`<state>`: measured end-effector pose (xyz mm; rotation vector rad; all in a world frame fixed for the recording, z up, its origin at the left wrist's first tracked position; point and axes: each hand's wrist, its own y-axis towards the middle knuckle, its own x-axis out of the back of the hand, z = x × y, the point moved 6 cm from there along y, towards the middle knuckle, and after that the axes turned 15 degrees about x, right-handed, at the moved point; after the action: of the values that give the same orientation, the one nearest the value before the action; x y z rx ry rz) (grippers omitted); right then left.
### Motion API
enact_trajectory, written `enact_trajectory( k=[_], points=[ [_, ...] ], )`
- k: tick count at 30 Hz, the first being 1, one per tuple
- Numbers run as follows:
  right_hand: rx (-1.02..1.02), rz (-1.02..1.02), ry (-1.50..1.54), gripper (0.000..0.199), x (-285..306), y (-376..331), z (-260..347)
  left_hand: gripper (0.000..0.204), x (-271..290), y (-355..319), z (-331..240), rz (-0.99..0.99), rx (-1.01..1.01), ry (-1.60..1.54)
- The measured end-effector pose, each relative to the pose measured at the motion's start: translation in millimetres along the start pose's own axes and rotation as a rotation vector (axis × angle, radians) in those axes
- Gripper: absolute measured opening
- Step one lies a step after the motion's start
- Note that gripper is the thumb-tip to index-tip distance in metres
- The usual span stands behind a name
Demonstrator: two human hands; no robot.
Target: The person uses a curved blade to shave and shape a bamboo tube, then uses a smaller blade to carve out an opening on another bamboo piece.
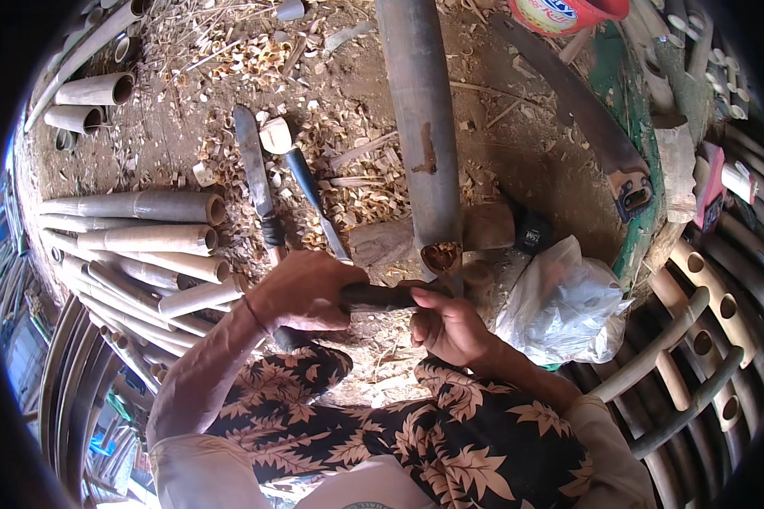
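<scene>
My left hand (310, 288) is closed around one end of a dark, bar-shaped thing (373, 296), held level in front of my knees. My right hand (452, 327) grips its other end, thumb laid along the top. Its exact kind is hard to make out. Just beyond my hands lies a thick grey bamboo tube (424, 127), its near cut end facing me with shavings inside. Wood blocks (384, 243) sit by that end. To the left, a long knife (249, 153) and a narrow blue-handled tool (307, 182) rest on the ground.
Cut bamboo pieces (144, 206) are stacked at left, and bamboo with round holes (703, 342) lies at right. A clear plastic bag (569, 310), a black tape measure (533, 234), a handsaw (594, 127) and a red tub (573, 12) are on the right. Shavings (365, 191) litter the ground.
</scene>
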<state>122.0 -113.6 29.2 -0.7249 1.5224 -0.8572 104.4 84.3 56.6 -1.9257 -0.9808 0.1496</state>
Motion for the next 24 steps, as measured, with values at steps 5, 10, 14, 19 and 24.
enact_trajectory(
  k=[5,10,14,19,24],
  points=[
    [0.109,-0.089,-0.449,0.03,8.3,-8.9,10.0,0.027,-85.5,-14.2,-2.8,-0.177,0.261,-0.383],
    [0.273,-0.218,-0.947,0.031,10.0,-20.4,38.5,0.041,-147.1,-8.1,-68.2,-0.112,0.503,-0.838],
    [0.433,-0.253,-1.307,0.031,23.6,-18.6,52.4,0.056,-157.1,9.0,-110.5,-0.155,0.544,-0.915],
    [0.308,0.028,-0.479,0.023,33.7,-8.5,8.8,0.024,-95.0,-22.3,-58.8,-0.254,0.404,-0.04],
    [-0.008,0.193,0.105,0.024,4.3,3.6,-22.8,0.029,-6.7,-21.6,-37.7,-0.024,0.184,0.323]
  ],
)
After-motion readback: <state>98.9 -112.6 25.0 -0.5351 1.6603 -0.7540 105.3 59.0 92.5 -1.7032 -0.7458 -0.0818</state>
